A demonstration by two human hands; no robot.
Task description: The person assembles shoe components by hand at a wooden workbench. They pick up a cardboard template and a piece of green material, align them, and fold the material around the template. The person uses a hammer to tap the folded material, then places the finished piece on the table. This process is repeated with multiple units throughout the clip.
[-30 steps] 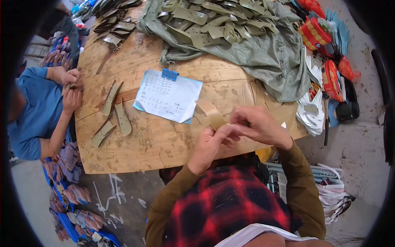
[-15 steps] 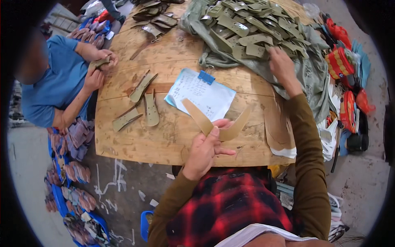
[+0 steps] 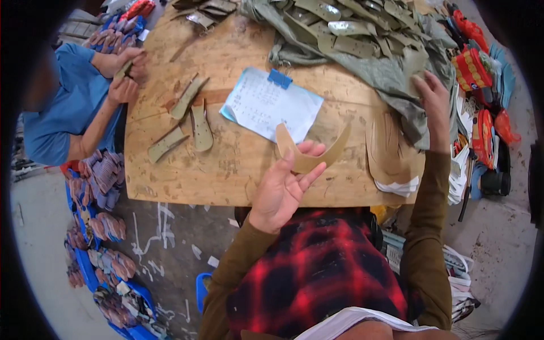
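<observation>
My left hand is raised over the front of the wooden table, gripping a thin curved tan piece bent into a U, its two ends pointing away from me. My right hand is at the right side, by the edge of a grey-green sack cloth. Its fingers are closed on the lower end of an olive leather-like piece, slightly blurred. Beyond it, a large heap of similar olive pieces with small punched holes lies on the cloth.
A paper sheet with a blue binder clip lies mid-table. Left of it are several folded olive pieces; brown sheets lie at right. A co-worker in a blue shirt handles a piece. Bundled parts and a blue stool stand below.
My right hand has moved rightward from the heap's front edge with an olive piece. My left fingers have spread somewhat, and the tan piece has turned in them. The whole view has shifted slightly.
</observation>
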